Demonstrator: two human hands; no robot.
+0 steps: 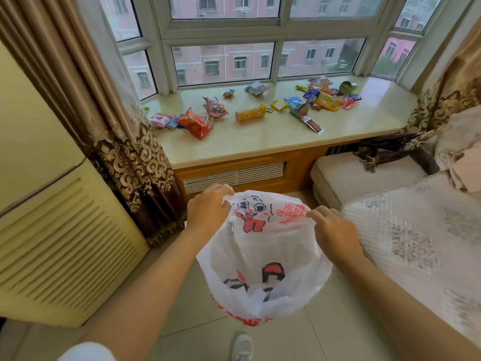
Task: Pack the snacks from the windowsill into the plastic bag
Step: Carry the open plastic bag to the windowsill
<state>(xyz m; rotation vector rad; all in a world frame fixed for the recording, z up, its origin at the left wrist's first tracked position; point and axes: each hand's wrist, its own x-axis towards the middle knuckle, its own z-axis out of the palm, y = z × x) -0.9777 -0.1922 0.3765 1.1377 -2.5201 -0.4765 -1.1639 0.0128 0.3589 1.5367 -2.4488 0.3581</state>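
The plastic bag (263, 256) is held open, its rim pinched by the left hand (208, 209) and right hand (330, 227); the snacks (197, 122) lie unpacked on the windowsill (260, 142), so one hand must likely be freed.

Both hands (208, 208) (330, 225) outstretched, fingers pinched.

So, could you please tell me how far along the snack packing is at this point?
Barely started. Done: nothing visibly packed. In hand: the left hand and right hand pinch the plastic bag open by its rim. Left: all the snacks on the windowsill.
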